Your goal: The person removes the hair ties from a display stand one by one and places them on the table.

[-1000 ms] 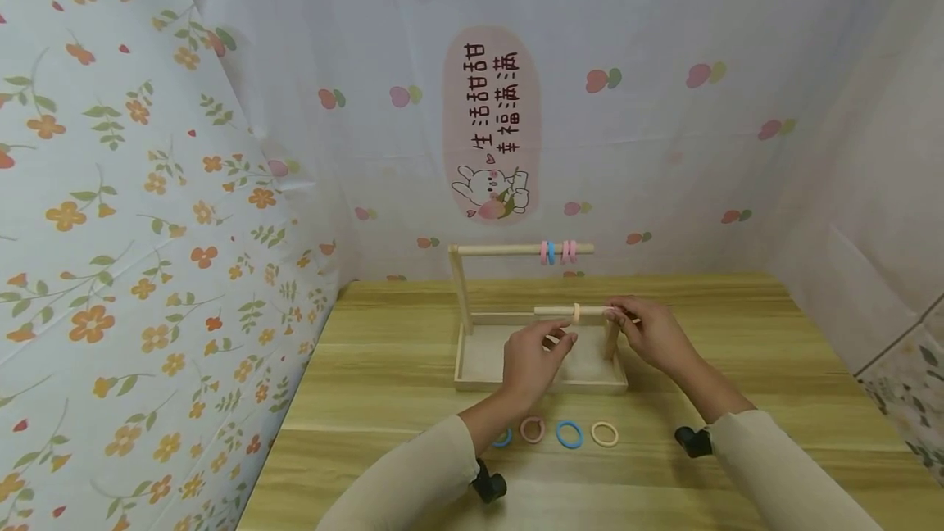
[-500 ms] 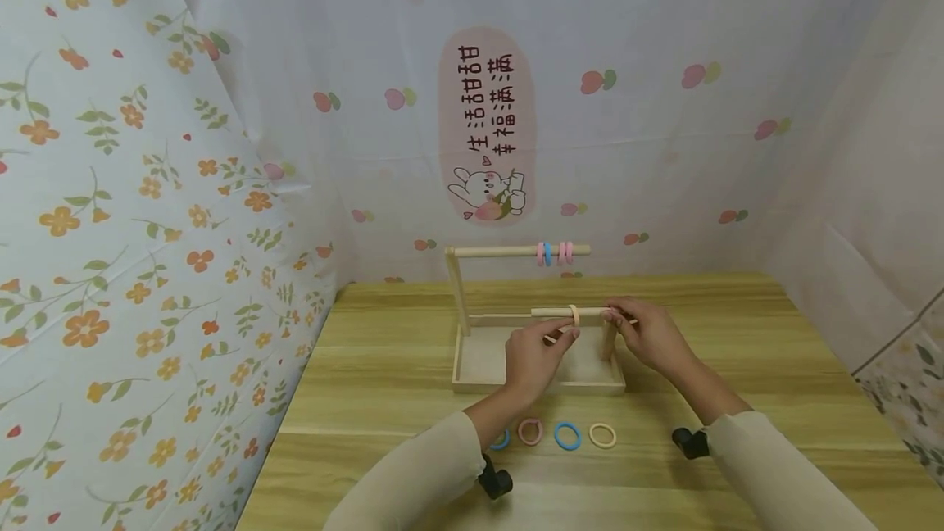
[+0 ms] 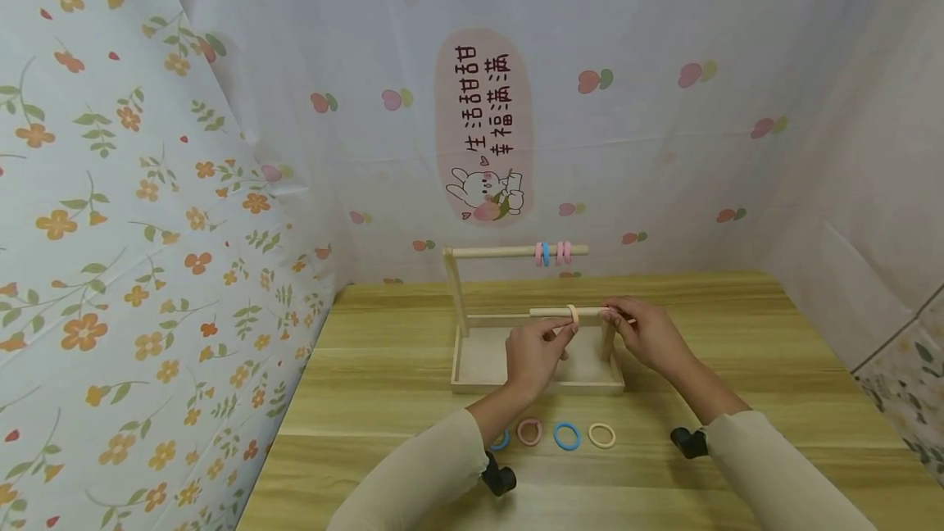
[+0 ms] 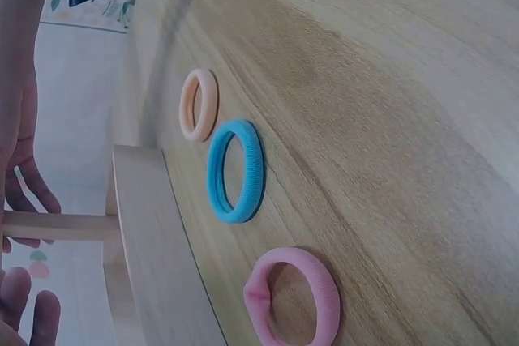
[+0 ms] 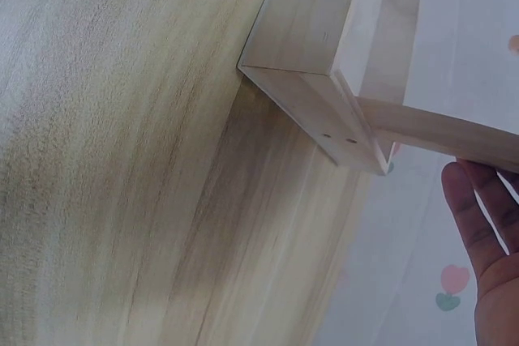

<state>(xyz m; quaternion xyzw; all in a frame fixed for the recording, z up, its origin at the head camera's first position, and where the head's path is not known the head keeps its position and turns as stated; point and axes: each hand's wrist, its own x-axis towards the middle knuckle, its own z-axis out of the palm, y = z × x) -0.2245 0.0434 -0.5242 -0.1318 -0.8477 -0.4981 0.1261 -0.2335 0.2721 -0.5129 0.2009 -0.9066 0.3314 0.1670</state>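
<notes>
A wooden two-bar stand with a tray base (image 3: 538,388) stands on the table. On its lower bar (image 3: 546,313) hangs a cream hair tie (image 3: 574,315), pinched at its lower edge by my left hand (image 3: 531,353). My right hand (image 3: 651,333) grips the bar's right end where it joins the short post (image 3: 608,342). In the right wrist view, my right fingertips (image 5: 456,174) touch that post from below. The upper bar (image 3: 494,251) bears several pink hair ties (image 3: 564,252) and a blue one (image 3: 546,254).
In front of the stand lie a cream hair tie (image 4: 199,104), a blue hair tie (image 4: 236,171) and a pink hair tie (image 4: 296,293). Another blue one (image 3: 501,439) is partly hidden by my left arm. A patterned cloth (image 3: 369,146) hangs behind the table.
The left hand's fingertips have moved up to the cream hair tie on the lower bar and taken hold of it. The right hand stays at the bar's end. The view has shifted slightly.
</notes>
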